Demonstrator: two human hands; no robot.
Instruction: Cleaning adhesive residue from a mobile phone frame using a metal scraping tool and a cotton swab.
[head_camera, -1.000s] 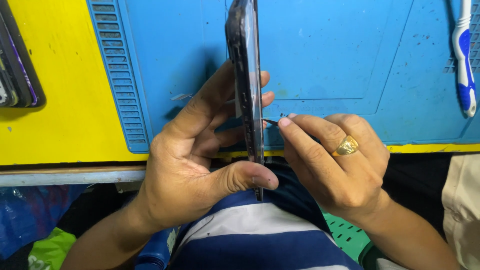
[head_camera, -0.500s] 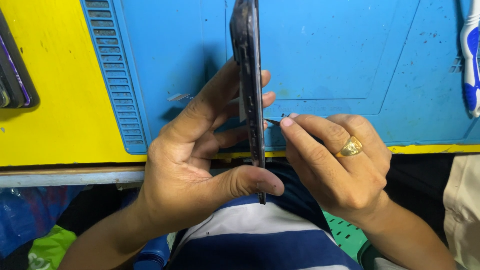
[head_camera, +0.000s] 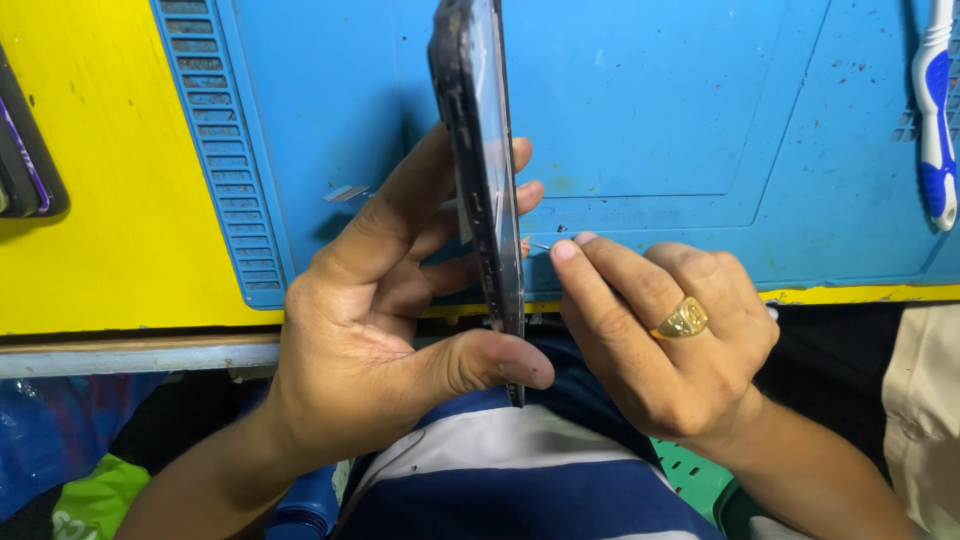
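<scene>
**Phone held on edge, a thin tool at its side**

The left hand (head_camera: 370, 340) grips a dark smartphone (head_camera: 480, 170) stood on its long edge, so only the thin side and a sliver of glass face upward. The thumb presses the near end of the phone, while the fingers wrap round its far side, their tips showing past the glass.

Just right of it, the right hand (head_camera: 665, 335) is pinched shut on a fine metal tool (head_camera: 541, 246), held between thumb and forefinger. The tool's tip points at the phone's side and sits right against it, though whether it actually touches is too small to tell. A gold ring (head_camera: 683, 319) sits on one finger of this hand.

Beyond both hands lies a blue work mat (head_camera: 680, 120) on a yellow table (head_camera: 110, 240). Far off to the right of the right hand, a blue and white toothbrush (head_camera: 936, 110) rests on the mat. Well left of the left hand, a dark device (head_camera: 25, 160) lies at the table's edge. Below the hands is a striped blue and white shirt (head_camera: 520, 470).
</scene>
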